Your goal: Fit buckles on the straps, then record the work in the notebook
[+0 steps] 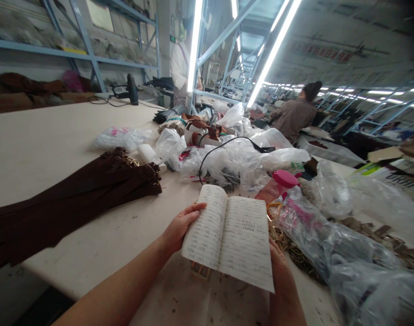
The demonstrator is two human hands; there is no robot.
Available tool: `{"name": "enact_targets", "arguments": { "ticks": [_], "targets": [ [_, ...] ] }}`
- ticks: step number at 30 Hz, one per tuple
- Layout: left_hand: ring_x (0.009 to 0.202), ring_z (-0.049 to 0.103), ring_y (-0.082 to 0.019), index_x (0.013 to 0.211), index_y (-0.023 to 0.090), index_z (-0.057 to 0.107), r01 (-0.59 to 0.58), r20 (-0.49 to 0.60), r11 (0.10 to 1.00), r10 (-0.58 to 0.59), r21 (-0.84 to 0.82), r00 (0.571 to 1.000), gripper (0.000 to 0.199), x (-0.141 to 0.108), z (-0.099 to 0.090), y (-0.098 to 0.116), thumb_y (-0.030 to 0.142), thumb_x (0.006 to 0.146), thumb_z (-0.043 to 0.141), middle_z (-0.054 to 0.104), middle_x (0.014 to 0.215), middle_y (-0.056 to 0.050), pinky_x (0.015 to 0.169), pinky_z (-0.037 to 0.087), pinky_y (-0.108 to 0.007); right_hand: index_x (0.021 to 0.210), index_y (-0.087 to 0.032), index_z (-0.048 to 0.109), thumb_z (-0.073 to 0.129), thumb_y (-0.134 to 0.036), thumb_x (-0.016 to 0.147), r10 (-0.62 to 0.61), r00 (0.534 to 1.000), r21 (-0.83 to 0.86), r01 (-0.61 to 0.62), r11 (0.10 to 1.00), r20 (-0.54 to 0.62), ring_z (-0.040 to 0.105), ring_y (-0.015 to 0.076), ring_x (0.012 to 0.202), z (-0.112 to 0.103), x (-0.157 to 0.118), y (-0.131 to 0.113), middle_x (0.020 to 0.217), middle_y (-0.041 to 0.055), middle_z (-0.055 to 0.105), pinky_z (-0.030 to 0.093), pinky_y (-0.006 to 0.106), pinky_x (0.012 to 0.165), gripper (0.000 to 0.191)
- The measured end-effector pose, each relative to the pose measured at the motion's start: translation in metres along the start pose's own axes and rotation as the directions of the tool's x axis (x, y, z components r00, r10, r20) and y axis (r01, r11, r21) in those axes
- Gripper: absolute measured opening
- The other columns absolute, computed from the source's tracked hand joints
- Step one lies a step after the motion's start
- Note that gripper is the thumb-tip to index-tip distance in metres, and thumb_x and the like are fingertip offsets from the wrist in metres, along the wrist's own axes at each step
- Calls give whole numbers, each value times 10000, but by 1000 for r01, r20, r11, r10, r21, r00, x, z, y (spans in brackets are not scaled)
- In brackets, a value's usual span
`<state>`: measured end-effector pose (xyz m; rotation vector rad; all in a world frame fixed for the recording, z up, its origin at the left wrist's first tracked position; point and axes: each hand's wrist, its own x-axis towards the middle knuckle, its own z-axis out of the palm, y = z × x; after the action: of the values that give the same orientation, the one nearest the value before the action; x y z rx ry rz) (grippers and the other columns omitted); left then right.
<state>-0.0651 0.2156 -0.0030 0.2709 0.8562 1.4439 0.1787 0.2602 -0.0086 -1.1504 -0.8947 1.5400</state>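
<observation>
An open notebook [245,240] with lined pages of handwriting lies between my hands, tilted up over the table. My left hand [183,226] grips its left edge, thumb on the page and the other fingers hidden behind. On the far side my right hand [279,262] holds the right page's edge, most of its fingers out of sight behind the paper. Beneath the notebook, small gold-coloured metal frames [200,270] rest on the tabletop. To the left lies a bundle of dark brown strips [74,199], its near end hanging over the table edge.
Clear plastic bags [223,158] are heaped across the table's middle and right. A plastic jar with a pink lid [285,178] stands behind the notebook. A black heat gun-like tool [132,89] stands at the back left. Two people, one in brown [291,117], are farther off.
</observation>
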Motion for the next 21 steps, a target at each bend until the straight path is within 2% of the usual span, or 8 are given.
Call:
{"name": "enact_targets", "arguments": {
  "ticks": [4, 8, 15, 21],
  "targets": [
    [700, 632, -181, 1036, 152, 620, -8, -12, 1000, 8, -11, 1000, 296, 0, 1, 1, 115, 749, 558, 657, 873, -84, 629, 527, -296, 942, -241, 685, 698, -354, 667, 132, 988, 98, -140, 985, 85, 657, 215, 727, -6, 3, 1, 835, 25, 721, 506, 338, 679, 297],
    [696, 631, -181, 1022, 152, 619, -3, -26, 1000, 3, -8, 1000, 278, 0, 3, 2, 111, 758, 541, 661, 869, -84, 623, 525, -295, 938, -226, 679, 683, -332, 684, 118, 988, 121, -130, 984, 102, 651, 187, 711, -8, 4, 1, 856, 22, 721, 506, 307, 669, 275],
    [681, 633, -182, 1031, 142, 596, -6, -69, 1000, 6, 7, 998, 293, 3, 5, 3, 90, 753, 519, 664, 841, -86, 623, 524, -297, 947, -204, 684, 664, -303, 694, 62, 992, 115, -74, 991, 110, 640, 204, 725, -14, 9, 5, 849, 31, 713, 510, 318, 636, 273],
    [685, 638, -187, 1023, 134, 583, -6, -78, 1000, 7, 18, 997, 288, 4, 5, 2, 71, 751, 509, 665, 846, -95, 617, 527, -301, 1036, -232, 658, 633, -300, 730, 63, 984, 141, -87, 986, 166, 643, 214, 817, -20, 13, 9, 932, 30, 707, 519, 344, 709, 314]
  ]
}}
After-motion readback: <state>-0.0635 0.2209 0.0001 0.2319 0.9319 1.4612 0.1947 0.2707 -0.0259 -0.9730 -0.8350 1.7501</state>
